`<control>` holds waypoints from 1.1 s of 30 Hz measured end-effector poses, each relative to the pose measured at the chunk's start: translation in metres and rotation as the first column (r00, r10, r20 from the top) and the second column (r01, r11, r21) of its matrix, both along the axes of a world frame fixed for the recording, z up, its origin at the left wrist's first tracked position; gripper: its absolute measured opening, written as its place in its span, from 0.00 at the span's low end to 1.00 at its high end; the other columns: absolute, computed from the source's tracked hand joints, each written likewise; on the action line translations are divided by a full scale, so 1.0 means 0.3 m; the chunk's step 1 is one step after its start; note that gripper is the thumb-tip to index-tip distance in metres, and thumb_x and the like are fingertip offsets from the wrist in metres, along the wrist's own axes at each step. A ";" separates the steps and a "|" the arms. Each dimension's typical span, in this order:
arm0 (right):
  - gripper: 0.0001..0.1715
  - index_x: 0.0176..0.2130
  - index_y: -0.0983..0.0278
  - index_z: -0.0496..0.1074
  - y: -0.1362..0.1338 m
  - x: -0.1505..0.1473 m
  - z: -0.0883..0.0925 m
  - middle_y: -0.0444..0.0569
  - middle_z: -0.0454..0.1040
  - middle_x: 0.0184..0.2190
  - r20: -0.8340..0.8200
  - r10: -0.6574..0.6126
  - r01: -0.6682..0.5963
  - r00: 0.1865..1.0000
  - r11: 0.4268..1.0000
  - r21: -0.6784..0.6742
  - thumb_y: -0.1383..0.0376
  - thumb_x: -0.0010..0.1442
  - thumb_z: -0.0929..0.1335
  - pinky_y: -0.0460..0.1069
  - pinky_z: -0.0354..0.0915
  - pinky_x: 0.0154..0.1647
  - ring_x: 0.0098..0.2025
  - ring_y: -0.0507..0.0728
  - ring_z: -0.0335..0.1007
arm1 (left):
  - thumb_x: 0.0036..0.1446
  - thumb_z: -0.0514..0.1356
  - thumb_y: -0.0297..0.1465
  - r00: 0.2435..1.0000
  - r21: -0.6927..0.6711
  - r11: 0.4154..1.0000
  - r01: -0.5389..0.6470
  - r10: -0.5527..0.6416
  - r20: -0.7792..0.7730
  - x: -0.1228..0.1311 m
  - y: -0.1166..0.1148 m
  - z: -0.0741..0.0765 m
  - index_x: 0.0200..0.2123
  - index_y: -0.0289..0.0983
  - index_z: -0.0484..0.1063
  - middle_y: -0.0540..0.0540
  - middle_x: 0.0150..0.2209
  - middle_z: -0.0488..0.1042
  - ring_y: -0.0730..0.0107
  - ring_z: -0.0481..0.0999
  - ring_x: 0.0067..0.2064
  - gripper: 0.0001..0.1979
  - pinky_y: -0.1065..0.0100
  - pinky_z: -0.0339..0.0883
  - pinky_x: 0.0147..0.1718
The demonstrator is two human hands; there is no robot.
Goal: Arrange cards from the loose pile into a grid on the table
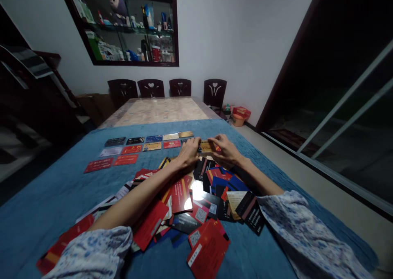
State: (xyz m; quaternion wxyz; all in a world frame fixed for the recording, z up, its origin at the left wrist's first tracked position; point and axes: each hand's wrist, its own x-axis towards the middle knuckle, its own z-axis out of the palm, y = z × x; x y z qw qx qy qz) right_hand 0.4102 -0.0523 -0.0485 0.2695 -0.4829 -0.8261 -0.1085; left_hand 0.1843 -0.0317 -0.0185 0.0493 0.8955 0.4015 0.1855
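Two bare hands meet over the far side of a loose heap of mixed glossy cards, a gold rectangular card with dark lettering between them. The left hand has its fingertips at the card's left edge; the right hand pinches its right side, thumb and fingers bent. Both are closed on it, and it hangs just above the heap. White sleeves with a blue floral print cover the forearms near the elbows.

The heap of red, black, blue and gold cards lies on a blue cloth spread over the near part of a long bench with a beige marbled top. Beyond the left forearm, more cards lie face up in rows. The back row runs from a dark grey card through a black card and a blue card to paler ones. The front row holds two red cards side by side. Dark wooden chairs stand behind the bench.
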 end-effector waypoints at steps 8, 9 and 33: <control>0.29 0.59 0.63 0.69 0.018 -0.038 0.017 0.58 0.69 0.49 0.031 0.086 -0.085 0.996 0.995 -0.053 0.57 0.61 0.68 0.58 0.65 0.49 0.48 0.64 0.63 | 0.54 0.57 0.24 1.000 -0.031 1.000 0.002 -0.002 -0.014 -0.067 0.006 0.010 0.52 0.36 0.65 0.37 0.50 0.69 0.52 0.68 0.53 0.21 0.54 0.65 0.49; 0.28 0.58 0.63 0.70 0.020 -0.043 0.019 0.58 0.69 0.49 0.037 0.091 -0.089 0.995 0.994 -0.063 0.57 0.61 0.68 0.57 0.65 0.49 0.48 0.64 0.63 | 0.54 0.57 0.24 1.000 -0.034 0.999 0.000 -0.001 -0.014 -0.076 0.005 0.012 0.51 0.36 0.66 0.37 0.50 0.69 0.51 0.68 0.53 0.20 0.53 0.65 0.50; 0.24 0.51 0.62 0.75 0.091 -0.232 0.108 0.57 0.72 0.48 0.166 0.175 -0.125 0.971 0.954 -0.273 0.53 0.60 0.71 0.56 0.64 0.49 0.49 0.63 0.63 | 0.54 0.60 0.29 0.983 -0.078 0.994 -0.078 0.064 -0.172 -0.286 0.044 0.040 0.48 0.39 0.72 0.39 0.53 0.69 0.47 0.63 0.59 0.16 0.49 0.60 0.53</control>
